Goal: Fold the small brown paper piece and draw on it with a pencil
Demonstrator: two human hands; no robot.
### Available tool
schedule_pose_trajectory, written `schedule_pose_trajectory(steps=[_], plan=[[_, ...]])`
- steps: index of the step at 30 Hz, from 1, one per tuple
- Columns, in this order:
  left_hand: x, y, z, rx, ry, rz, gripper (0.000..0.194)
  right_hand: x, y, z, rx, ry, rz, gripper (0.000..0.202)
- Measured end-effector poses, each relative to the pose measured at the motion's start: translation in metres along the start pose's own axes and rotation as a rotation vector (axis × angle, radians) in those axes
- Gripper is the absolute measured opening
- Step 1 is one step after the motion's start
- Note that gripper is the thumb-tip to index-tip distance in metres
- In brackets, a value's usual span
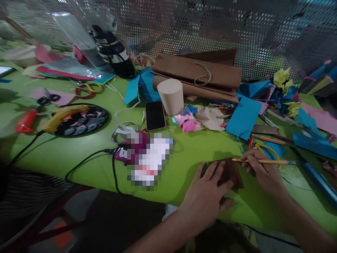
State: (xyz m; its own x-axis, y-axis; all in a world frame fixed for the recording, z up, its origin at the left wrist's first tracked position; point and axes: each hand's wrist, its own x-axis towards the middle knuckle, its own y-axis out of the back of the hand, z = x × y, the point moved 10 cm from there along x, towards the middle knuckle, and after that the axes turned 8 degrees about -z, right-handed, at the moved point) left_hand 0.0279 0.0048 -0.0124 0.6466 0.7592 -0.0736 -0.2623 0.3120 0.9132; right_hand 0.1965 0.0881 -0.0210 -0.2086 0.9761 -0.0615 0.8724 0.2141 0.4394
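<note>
A small dark brown sheet [231, 174] lies on the green table near its front edge. Spread fingers of my left hand [206, 195] rest on the sheet's left part, with nothing gripped. On the sheet's right side, my right hand [260, 171] has its fingers closed round a light wooden pencil [273, 162]. The pencil lies almost level, its tip pointing left above the sheet's upper edge. Part of the brown sheet is hidden under my left fingers.
Green table [92, 158] holds a power strip [122, 154], a black phone [155, 116], a whitish cylinder [171, 96], brown paper rolls [195, 75], blue paper [244, 117] and a yellow glue gun [61, 116] on a black tray. Scissors [47, 96] lie at left.
</note>
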Motion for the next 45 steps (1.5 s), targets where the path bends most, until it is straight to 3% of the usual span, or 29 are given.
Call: schedule_pose_trajectory(steps=[36,45], plan=[[-0.002,0.002,-0.001,-0.010,0.016,0.027,0.056,-0.011,-0.004,-0.004,-0.092,0.028,-0.093,0.028],[-0.004,0.003,-0.004,-0.078,0.017,-0.001,0.048,-0.019,-0.007,-0.010,-0.101,0.031,-0.117,0.030]])
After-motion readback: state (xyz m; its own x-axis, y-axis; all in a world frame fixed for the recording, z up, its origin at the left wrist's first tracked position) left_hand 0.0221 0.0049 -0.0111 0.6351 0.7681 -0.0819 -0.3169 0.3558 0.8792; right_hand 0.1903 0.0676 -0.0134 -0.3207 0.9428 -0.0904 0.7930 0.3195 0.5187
